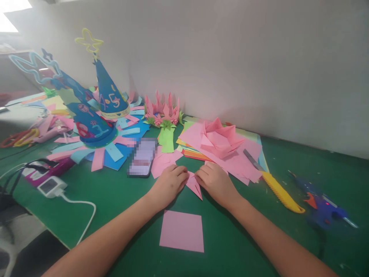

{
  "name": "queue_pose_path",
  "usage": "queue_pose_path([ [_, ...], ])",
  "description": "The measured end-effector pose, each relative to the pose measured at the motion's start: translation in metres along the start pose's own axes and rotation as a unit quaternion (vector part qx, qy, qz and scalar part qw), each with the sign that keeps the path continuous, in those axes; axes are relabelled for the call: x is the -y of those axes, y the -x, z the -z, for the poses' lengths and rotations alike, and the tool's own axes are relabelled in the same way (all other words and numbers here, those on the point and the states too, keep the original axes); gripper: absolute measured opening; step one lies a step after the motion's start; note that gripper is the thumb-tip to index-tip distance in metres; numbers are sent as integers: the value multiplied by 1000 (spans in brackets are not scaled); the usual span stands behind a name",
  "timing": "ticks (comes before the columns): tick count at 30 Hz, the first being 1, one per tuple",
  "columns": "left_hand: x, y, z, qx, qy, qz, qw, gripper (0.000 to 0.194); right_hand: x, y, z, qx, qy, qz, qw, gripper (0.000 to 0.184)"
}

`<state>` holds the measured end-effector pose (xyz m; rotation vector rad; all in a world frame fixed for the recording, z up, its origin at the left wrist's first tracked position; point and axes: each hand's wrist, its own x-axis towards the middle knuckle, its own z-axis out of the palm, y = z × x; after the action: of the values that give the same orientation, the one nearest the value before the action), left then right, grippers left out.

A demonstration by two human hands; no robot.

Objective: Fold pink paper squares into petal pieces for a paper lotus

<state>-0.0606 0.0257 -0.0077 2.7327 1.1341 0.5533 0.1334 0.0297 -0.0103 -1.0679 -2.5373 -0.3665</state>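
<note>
A small folded piece of pink paper lies on the green table between my two hands, with one pointed end towards me. My left hand has its fingers closed on its left side. On the other side, my right hand pinches the paper with curled fingers. Fingertips on both sides hide parts of the folds. Nearer to me rests a flat, unfolded pink paper square. More pink paper sits just beyond my left hand.
Beyond my hands, a pink paper flower sits on stacked coloured sheets. A yellow-handled knife and a blue glue gun lie at right. Leftwards are a phone, blue cone hats, a power strip and a white cable.
</note>
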Motion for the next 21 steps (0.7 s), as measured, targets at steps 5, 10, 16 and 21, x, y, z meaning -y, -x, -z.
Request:
queue_pose_path([
  [5,-1,-1,1,3,-8,0,1000,20,2,1,-1,11,17,-16,1000,31],
  [10,-2,-1,2,4,1,5,1000,19,0,1,9,47,11,8,999,31],
  [16,0,2,-2,-11,-11,-4,1000,24,-4,7,14,27,10,3,1000,28],
  [21,2,2,-4,-12,-23,-15,1000,25,-2,7,11,5,-15,26,1000,30],
])
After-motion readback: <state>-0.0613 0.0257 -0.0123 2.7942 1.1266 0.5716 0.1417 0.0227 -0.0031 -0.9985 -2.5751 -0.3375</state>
